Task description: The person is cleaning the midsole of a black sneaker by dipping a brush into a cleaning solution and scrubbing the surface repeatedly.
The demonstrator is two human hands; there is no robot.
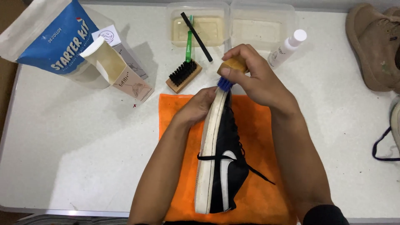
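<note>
Item: black sneaker (pixel 227 166), white rubber sole, tipped on its side on a fuzzy orange cloth (pixel 258 125) at the desk's (pixel 83 146) six o'clock. Your left hand (pixel 199 106) cups the toe, fingers curled closed against the sole. Your right hand (pixel 254 81) pinches a blue-bristled wooden brush (pixel 229 73) at the toe's twelve o'clock.

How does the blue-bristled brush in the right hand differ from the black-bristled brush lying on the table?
The blue-bristled wooden brush is gripped in the right hand, bristles against the toe edge of the black sneaker's white sole; the black-bristled wooden brush lies untouched on the white table, bristles up. Its bristle patch looks wider. Both have light wooden backs.
</note>
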